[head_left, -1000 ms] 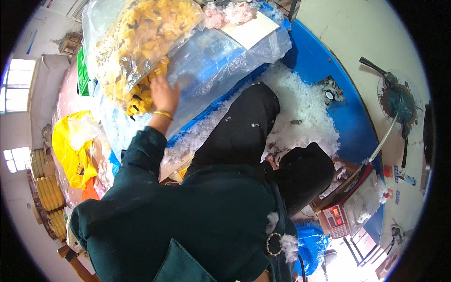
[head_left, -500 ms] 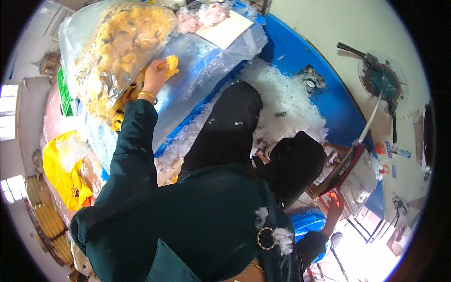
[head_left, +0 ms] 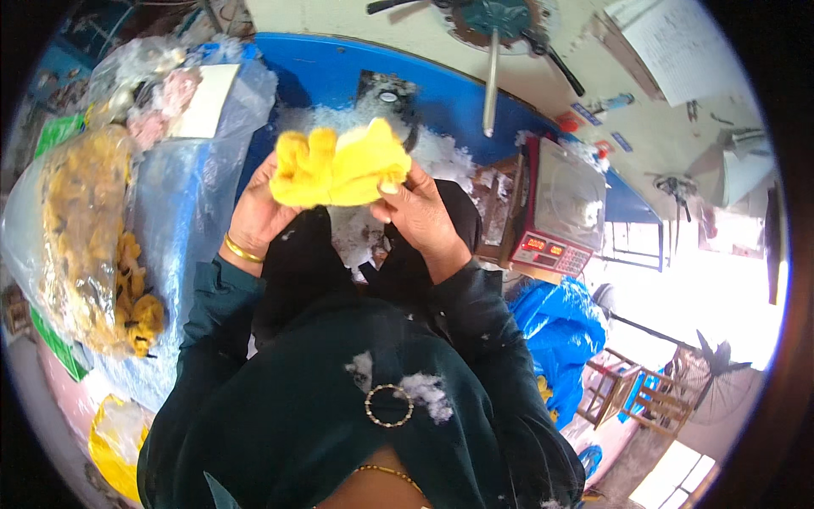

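Note:
Both hands hold up a bright yellow fuzzy fabric piece (head_left: 339,170), like an unstuffed plush toy skin with short lobes along its top. My left hand (head_left: 256,212) grips its left end, the fingers partly hidden behind the cloth. At the right end, my right hand (head_left: 421,219) pinches the lower edge with its thumb in front. Over to the left lies a clear plastic bag (head_left: 80,220) of more yellow pieces with dark spots; some yellow plush pieces (head_left: 140,310) spill from its opening.
Ahead, loose white stuffing fluff (head_left: 432,157) lies by a blue panel (head_left: 314,64). A metal tube (head_left: 491,85) juts from the machine (head_left: 492,21) above it. A red-framed digital scale (head_left: 555,250) stands at right, above a blue plastic bag (head_left: 555,318).
My left hand has brought a yellow piece from the bag on the left to the middle. My right hand has left the scale and now grips the piece too. The view has turned right.

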Motion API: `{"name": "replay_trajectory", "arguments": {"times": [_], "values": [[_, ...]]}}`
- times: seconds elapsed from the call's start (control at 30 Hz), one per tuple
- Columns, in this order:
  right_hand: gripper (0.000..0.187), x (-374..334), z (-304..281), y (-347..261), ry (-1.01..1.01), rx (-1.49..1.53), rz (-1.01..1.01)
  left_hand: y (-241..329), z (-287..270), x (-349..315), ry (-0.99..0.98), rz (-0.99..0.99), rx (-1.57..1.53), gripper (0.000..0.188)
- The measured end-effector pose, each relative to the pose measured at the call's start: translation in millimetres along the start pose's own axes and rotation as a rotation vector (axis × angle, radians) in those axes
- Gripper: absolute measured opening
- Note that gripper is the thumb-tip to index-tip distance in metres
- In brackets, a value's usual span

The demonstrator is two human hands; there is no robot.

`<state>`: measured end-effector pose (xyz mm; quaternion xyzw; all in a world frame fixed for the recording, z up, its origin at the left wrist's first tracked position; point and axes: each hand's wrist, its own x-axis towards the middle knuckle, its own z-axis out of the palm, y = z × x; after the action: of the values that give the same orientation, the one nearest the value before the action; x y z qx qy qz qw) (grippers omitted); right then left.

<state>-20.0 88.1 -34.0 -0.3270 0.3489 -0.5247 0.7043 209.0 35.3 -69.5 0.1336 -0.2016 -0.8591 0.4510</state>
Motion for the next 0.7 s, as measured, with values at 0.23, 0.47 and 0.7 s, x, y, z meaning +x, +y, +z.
{"name": "replay_trajectory", "arguments": {"times": [0.23, 0.47, 0.7], "values": [[0.032, -11.3, -18.5, -47.1, -0.108, -1.040, -0.351, 4.1, 45.4, 26.8, 0.038, 0.111, 0.984, 0.016], [0.032, -22.9, -14.5, -72.6, -0.239, -1.578, -0.396, -25.2, 73.6, 46.1, -0.376, -0.257, 1.077, 0.018], [0.029, -34.5, -43.1, -99.8, -0.397, -0.719, 0.361, -32.0, 85.8, 54.1, -0.382, -0.467, 0.859, 0.019]]}}
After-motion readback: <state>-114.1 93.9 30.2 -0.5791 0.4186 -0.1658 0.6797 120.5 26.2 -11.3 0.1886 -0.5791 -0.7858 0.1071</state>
